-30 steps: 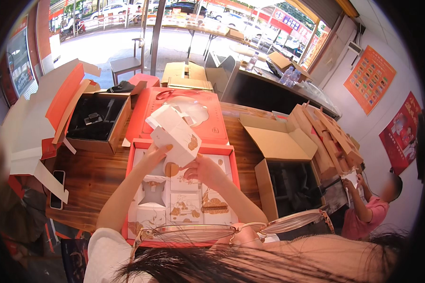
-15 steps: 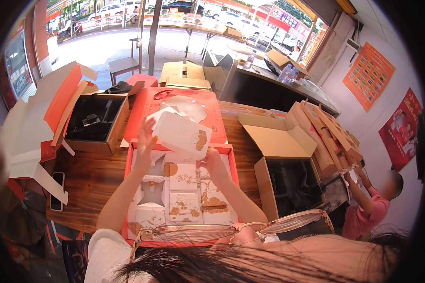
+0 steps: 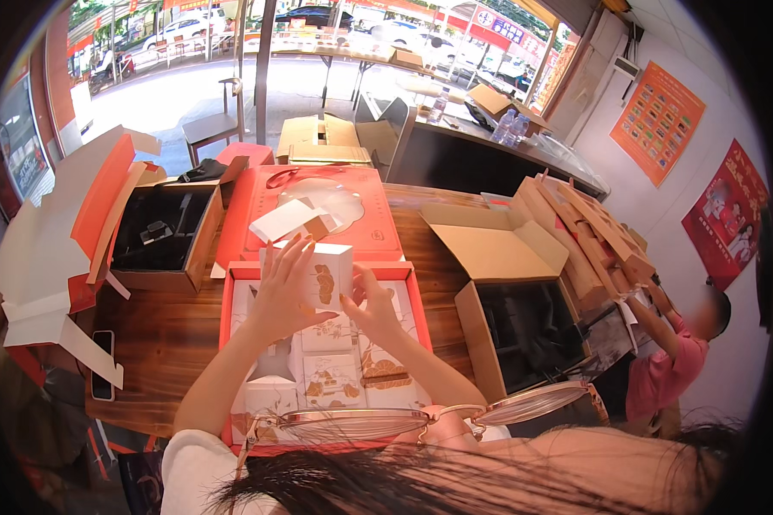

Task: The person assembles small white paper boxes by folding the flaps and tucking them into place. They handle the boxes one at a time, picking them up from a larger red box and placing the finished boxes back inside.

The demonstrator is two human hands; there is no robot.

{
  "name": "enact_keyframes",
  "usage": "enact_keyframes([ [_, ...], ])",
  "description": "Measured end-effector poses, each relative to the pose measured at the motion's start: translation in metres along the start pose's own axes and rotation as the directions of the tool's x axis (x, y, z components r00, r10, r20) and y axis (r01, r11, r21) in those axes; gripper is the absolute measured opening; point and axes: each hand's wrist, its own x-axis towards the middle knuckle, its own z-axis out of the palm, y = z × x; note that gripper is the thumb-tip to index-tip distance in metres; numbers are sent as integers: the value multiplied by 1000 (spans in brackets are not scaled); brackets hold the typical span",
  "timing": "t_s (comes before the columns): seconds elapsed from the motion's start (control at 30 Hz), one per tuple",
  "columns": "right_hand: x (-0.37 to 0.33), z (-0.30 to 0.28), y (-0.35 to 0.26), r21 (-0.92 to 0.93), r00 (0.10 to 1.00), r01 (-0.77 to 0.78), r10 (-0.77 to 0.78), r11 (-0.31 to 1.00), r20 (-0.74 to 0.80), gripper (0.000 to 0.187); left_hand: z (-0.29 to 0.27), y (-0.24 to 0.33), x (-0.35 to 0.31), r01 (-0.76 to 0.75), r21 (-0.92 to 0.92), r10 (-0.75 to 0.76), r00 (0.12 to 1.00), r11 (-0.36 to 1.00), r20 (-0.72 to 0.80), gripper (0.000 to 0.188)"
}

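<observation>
A small white carton [image 3: 333, 268] with a gold print stands upright between my two hands, above an open red gift box [image 3: 227, 330]. My left hand [image 3: 279, 296] presses on its left side, fingers long and thumb at the lower edge. My right hand [image 3: 374, 305] grips its right edge with bent fingers. Beneath, the gift box holds several white printed cartons [image 3: 333, 378] side by side. Behind it lies the red lid [image 3: 374, 215] with a shaped window and a ribbon; another white carton [image 3: 285, 220] with its flap out rests on the lid.
Left stand an opened cardboard box [image 3: 199, 257] with black contents, a large unfolded white-and-red carton [image 3: 51, 232] and a phone [image 3: 102, 365]. Right are another open cardboard box [image 3: 481, 343] and stacked cartons [image 3: 567, 240]. A person in pink [image 3: 670, 369] works at the far right.
The white carton has gone from a tilted, flatter shape to an upright box, lower and nearer the gift box. My left hand has moved over its side. The view has shifted slightly.
</observation>
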Motion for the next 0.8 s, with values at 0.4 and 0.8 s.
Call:
enact_keyframes([
  [0.4, 1, 5, 4, 102, 995, 59, -66, 993, 73, 47, 14, -11, -6, 220, -153, -222, 975, 963, 6, 98],
  [0.8, 2, 6, 8, 197, 995, -8, -12, 980, 101, 34, 29, -39, -12, 324, -630, -356, 931, 706, 79, 99],
])
